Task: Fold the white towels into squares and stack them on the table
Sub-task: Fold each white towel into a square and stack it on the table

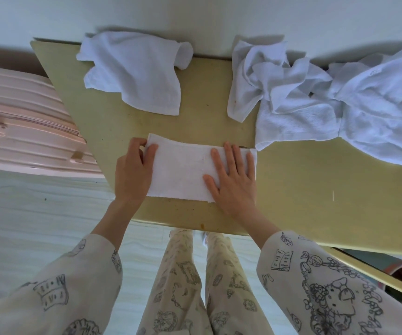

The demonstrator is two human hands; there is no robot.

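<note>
Your folded towel (183,170) lies flat as a long white strip on the table (291,189), near the table's front edge, roughly centred in front of you.

Your left hand (132,170) is at the strip's left end: fingers curled, thumb on top, pinching that short edge. The end looks slightly lifted at the far corner; you can't confirm more than that.

Your right hand (233,175) sits on the strip's right end: palm down, fingers straight and spread, pressing the cloth flat against the table. The fingertips reach close to the strip's far edge.

Relative to the strip:
- Behind it and a bit left, well apart: one loose towel (132,71), partly flattened, rumpled at the top, its far edge hanging over the back of the table against the wall (195,15).
- Behind it and to the right: a crumpled pile of towels (328,102), several tangled together. The pile's near-left corner comes just beside the strip's far-right corner; whether they touch can't be told.
- Left of it, off the table: a pink ribbed plastic unit (21,122), up against the table's left edge.

Your patterned sleeves (316,281) and trouser legs (195,286) show below the table's front edge.
</note>
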